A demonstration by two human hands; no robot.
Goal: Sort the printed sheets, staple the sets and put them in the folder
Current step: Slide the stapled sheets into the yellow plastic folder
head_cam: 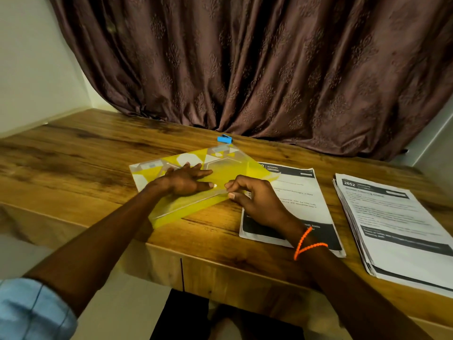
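Note:
A yellow translucent plastic folder [235, 173] with white shapes lies slanted on the wooden table [73, 153]. My left hand [183, 180] rests flat on it with straight fingers. My right hand [255, 200] pinches the folder's near right edge between thumb and fingertips. Under that hand lies a set of printed sheets [301, 192], its top left corner beneath the folder. A thicker stack of printed sheets [397, 224] lies at the right. A small blue stapler [224, 138] sits behind the folder, near the curtain.
A brown curtain [269, 69] hangs along the table's far edge and a white wall [31, 69] closes the left side. The table's front edge [220, 263] runs just below my wrists. Bare wood shows to the folder's left.

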